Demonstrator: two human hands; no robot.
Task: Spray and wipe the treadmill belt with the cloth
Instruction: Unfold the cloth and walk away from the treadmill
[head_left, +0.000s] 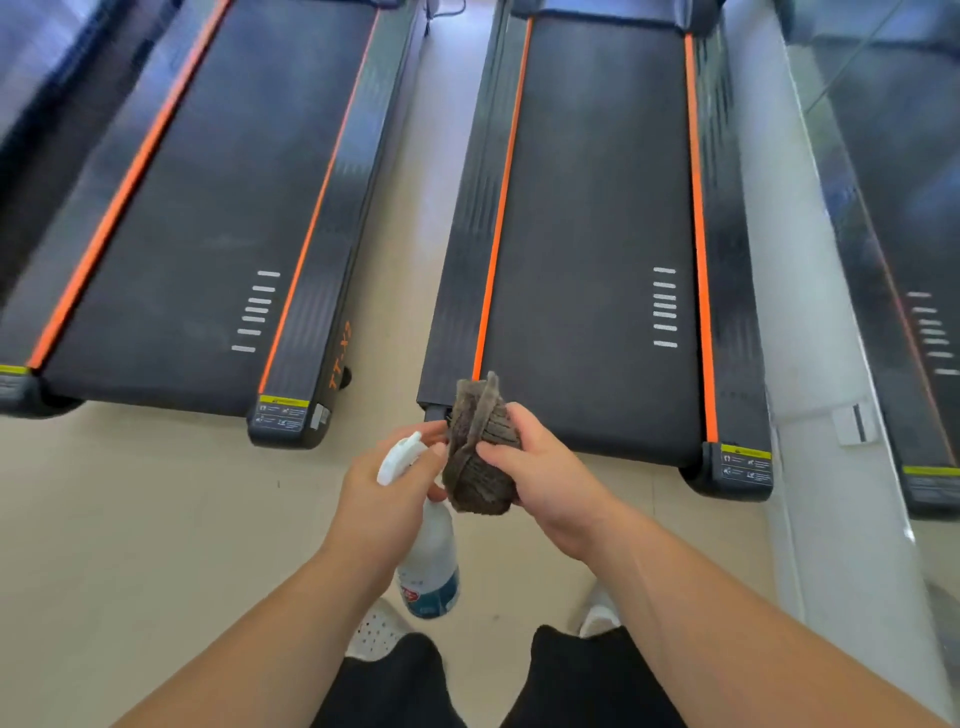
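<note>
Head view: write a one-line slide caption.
Left hand holds a white spray bottle, right hand grips a bunched grey cloth, before the nearer treadmill belt.

second treadmill (197, 208) on the left, beige floor (130, 519), mirror (909, 130) along the right wall

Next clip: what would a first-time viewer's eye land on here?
The hands low in the centre: the left hand grips a white spray bottle, the right hand holds a bunched grey-brown cloth by its nozzle. Beyond them, two black treadmills with bright orange stripes stretch away, the right treadmill belt directly ahead of the hands, the left treadmill beside it.
</note>
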